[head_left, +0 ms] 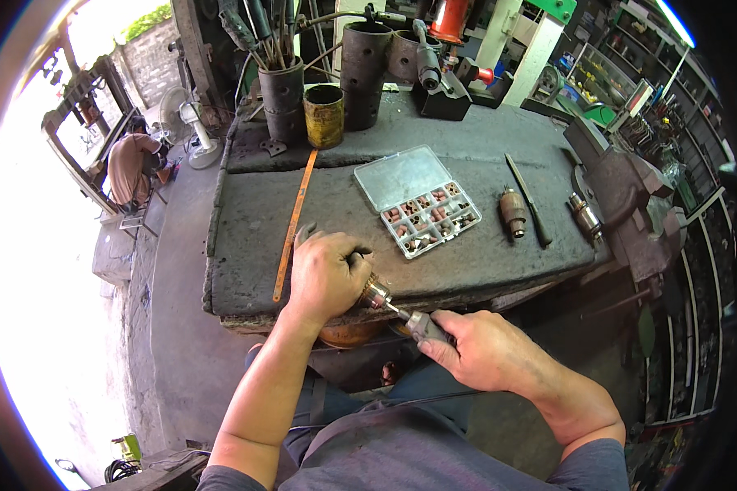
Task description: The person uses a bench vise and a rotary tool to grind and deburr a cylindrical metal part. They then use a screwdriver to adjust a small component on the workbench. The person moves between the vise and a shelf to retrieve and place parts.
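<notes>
At the bench's front edge, my left hand (329,274) is closed around a metal drill chuck (376,293), with most of it hidden under the fingers. My right hand (487,348) grips a grey handheld rotary grinder (424,326). Its thin shaft points up and left to the end of the chuck; whether the tip touches or goes inside cannot be made out. Just beyond both hands lies an open clear plastic box (401,178), its compartments filled with small reddish-brown and pale grinding bits (418,221).
A brown metal chuck body (513,214), a file (530,200) and another chuck (585,217) lie right of the box, near a bench vise (630,184). An orange perforated strip (295,229) lies left. Metal cans (325,119) stand behind. Another person (131,164) crouches far left.
</notes>
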Motion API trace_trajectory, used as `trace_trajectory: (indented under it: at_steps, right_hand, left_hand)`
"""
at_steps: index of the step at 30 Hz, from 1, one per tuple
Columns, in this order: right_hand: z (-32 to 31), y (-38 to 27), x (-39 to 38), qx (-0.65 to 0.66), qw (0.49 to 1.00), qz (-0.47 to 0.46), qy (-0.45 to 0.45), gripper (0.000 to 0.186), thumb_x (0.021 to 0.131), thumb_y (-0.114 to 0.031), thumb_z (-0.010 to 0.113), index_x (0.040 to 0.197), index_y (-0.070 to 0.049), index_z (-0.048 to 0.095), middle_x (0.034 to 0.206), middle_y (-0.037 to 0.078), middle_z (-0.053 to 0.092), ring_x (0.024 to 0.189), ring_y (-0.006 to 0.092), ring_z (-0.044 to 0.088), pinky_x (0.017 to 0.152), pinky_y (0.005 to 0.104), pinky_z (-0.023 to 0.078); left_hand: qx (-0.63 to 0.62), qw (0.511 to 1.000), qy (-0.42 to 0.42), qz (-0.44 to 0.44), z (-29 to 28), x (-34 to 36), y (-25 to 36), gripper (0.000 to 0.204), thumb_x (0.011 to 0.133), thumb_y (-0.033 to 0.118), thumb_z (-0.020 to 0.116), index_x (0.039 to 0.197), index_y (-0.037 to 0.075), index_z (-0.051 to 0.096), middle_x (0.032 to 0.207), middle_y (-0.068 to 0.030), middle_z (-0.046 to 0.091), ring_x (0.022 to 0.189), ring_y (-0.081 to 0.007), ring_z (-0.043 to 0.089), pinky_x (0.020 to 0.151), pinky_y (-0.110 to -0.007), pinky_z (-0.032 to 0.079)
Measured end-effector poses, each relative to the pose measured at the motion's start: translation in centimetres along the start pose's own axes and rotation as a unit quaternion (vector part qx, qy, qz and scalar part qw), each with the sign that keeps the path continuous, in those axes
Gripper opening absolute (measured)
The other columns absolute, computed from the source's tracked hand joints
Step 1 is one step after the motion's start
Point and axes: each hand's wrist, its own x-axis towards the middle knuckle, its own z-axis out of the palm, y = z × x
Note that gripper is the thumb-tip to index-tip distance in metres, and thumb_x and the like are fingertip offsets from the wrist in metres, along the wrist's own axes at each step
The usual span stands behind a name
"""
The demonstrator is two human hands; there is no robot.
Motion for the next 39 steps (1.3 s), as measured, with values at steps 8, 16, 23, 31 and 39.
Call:
trace_trajectory:
  at_steps: [8,16,23,31,39]
  right_hand:
    - [0.01,0.0,-0.04,0.008,1.0,0.013,-0.001,0.05,0.11,-0.048,0.064,0.122,0.0,0.071,0.094,0.029,0.078,0.094,0.0537,0.074,0.084,0.0615,0.059]
    - [-0.02,-0.24,-0.1,0.004,1.0,0.005,-0.018,0.048,0.11,-0.047,0.065,0.12,0.0,0.07,0.094,0.029,0.077,0.093,0.0533,0.074,0.083,0.0611,0.059]
    - [0.15,0.1,-0.01,0.007,1.0,-0.004,0.007,0.049,0.11,-0.047,0.065,0.119,0.001,0.07,0.092,0.029,0.077,0.092,0.0536,0.074,0.084,0.061,0.059]
    - [0.13,0.06,0.0,0.01,1.0,0.002,-0.007,0.049,0.11,-0.047,0.065,0.119,0.0,0.07,0.092,0.029,0.077,0.092,0.0534,0.074,0.084,0.0611,0.059]
    - [0.17,0.11,0.12,0.019,1.0,0.006,-0.002,0.049,0.11,-0.047,0.064,0.119,0.0,0.07,0.095,0.029,0.078,0.094,0.0537,0.074,0.084,0.0606,0.059]
  left_hand:
    - [-0.013,1.0,0.0,-0.011,-0.07,0.02,0.09,0.012,0.086,0.016,0.076,0.091,0.011,0.085,0.089,-0.0088,0.08,0.089,-0.0346,0.074,0.096,-0.049,0.054]
    - [0.005,1.0,-0.005,0.001,-0.33,0.03,0.33,0.016,0.086,0.012,0.072,0.094,0.005,0.085,0.089,-0.0131,0.08,0.087,-0.0354,0.074,0.084,-0.046,0.059]
    - [-0.013,1.0,-0.001,-0.007,-0.2,0.04,0.24,0.012,0.086,0.016,0.076,0.092,0.01,0.085,0.088,-0.01,0.08,0.087,-0.035,0.074,0.094,-0.049,0.054]
    - [-0.013,1.0,0.004,-0.009,0.05,0.0,0.06,0.012,0.086,0.017,0.075,0.091,0.011,0.084,0.087,-0.0089,0.079,0.087,-0.0347,0.073,0.093,-0.048,0.055]
    - [-0.004,1.0,0.004,0.001,0.02,-0.1,-0.08,0.012,0.085,0.015,0.075,0.092,0.009,0.084,0.086,-0.0091,0.079,0.086,-0.0349,0.073,0.092,-0.048,0.055]
